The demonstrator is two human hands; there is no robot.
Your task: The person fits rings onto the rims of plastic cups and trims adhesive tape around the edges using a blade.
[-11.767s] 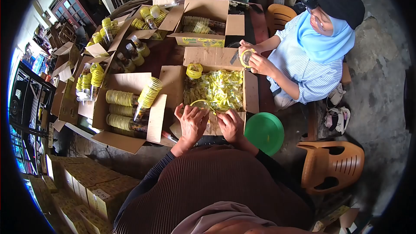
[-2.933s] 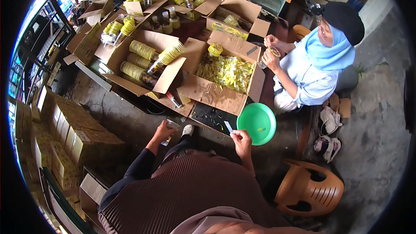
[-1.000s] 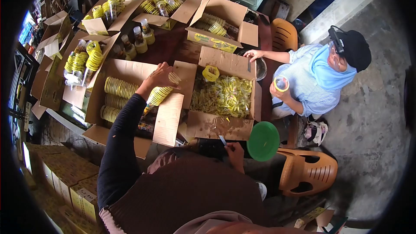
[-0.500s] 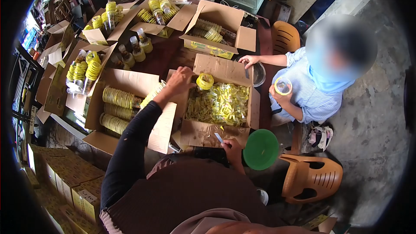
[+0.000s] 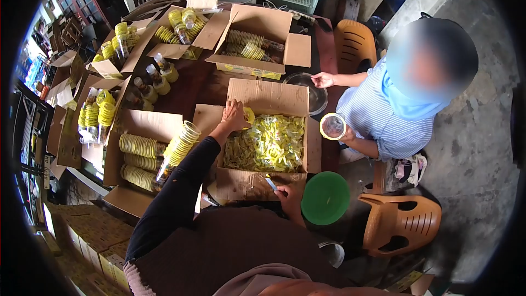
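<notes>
My left hand (image 5: 234, 116) is closed on a roll of yellow tape (image 5: 249, 116) at the back left corner of the middle box. Under it, the middle cardboard box (image 5: 263, 185) holds a heap of yellow and clear scraps (image 5: 268, 144). Near the front edge of that box, my right hand (image 5: 287, 196) grips a small pale blade (image 5: 271, 184). To the left, an open box (image 5: 130, 199) contains rows of yellow-rimmed stacked cups (image 5: 141, 146), and one stack (image 5: 181, 148) leans over its right side.
A green basin (image 5: 325, 198) is right of my right hand. Across on the right, a co-worker (image 5: 402, 110) holds a yellow-rimmed cup (image 5: 332, 125) beside a round clear bowl (image 5: 310, 94). Further boxes of cups (image 5: 256, 41) and bottles (image 5: 159, 79) stand behind. An orange chair (image 5: 402, 223) is at right.
My left hand has moved from the leaning cup stack rightward to the yellow tape roll and closed on it. My right hand still holds the blade. The co-worker's cup has tilted toward the box.
</notes>
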